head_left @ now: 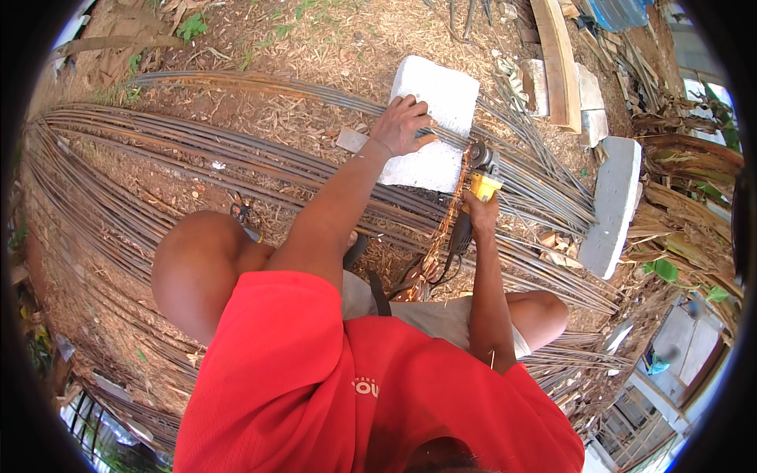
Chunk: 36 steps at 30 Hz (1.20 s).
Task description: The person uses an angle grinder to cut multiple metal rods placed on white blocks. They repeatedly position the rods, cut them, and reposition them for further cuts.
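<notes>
My left hand (pixel 404 126) is closed over a small bundle of steel rods (pixel 331 96) that lies across a white block (pixel 435 83). In my right hand (pixel 482 211) is a yellow and black angle grinder (pixel 486 184). Its disc (pixel 476 154) meets the rods just past the block's right edge, though the exact contact is hard to make out. A stream of orange sparks (pixel 438 246) runs from there down toward my legs. Part of the grinder's dark body and a cord show below the right hand.
More long rusty rods (pixel 236 150) spread under and around me over straw-covered soil. Their right ends lie near a grey slab (pixel 611 209). A wooden beam (pixel 557 67) and a blue container (pixel 619 12) are at the far right, with dry leaves (pixel 686 213) nearer.
</notes>
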Motion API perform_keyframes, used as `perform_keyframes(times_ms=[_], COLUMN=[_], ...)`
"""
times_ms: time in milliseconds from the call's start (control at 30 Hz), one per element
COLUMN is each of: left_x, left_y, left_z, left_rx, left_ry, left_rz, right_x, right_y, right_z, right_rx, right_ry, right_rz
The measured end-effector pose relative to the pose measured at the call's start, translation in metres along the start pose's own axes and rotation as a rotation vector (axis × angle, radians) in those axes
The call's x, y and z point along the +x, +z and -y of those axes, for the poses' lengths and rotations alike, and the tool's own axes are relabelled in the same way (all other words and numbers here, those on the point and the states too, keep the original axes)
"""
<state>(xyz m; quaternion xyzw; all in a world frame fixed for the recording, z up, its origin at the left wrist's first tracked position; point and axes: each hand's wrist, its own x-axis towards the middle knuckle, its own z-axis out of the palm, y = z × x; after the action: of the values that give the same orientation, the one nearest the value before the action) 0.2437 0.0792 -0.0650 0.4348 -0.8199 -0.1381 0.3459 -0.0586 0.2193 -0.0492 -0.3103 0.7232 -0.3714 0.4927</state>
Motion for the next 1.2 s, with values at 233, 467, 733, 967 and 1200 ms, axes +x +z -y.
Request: perform_keyframes(times_ms=[233,467,733,967,1200], left_x=[0.0,0.0,-0.001,-0.001,-0.001], left_y=[0.001,0.0,0.001,0.0,0.001], left_z=[-0.001,-0.002,0.001,-0.002,-0.002], left_rx=[0.036,0.009,0.009,-0.036,-0.012], left_ry=[-0.003,-0.026,-0.008,-0.037,-0.053], left_rz=[0.004,0.039,0.036,0.058,0.08], right_x=[0.0,-0.001,0.0,0.005,0.0], right_y=[0.002,0.003,0.004,-0.001,0.005], right_z=[0.002,0.002,0.002,-0.007,0.006], right_rx=[-0.105,-0.054,-0.065,-0.094,-0.073], right_ry=[-0.011,-0.021,-0.031,-0.136,-0.008], right_rz=[-0.045,-0.052,-0.053,-0.004,-0.053])
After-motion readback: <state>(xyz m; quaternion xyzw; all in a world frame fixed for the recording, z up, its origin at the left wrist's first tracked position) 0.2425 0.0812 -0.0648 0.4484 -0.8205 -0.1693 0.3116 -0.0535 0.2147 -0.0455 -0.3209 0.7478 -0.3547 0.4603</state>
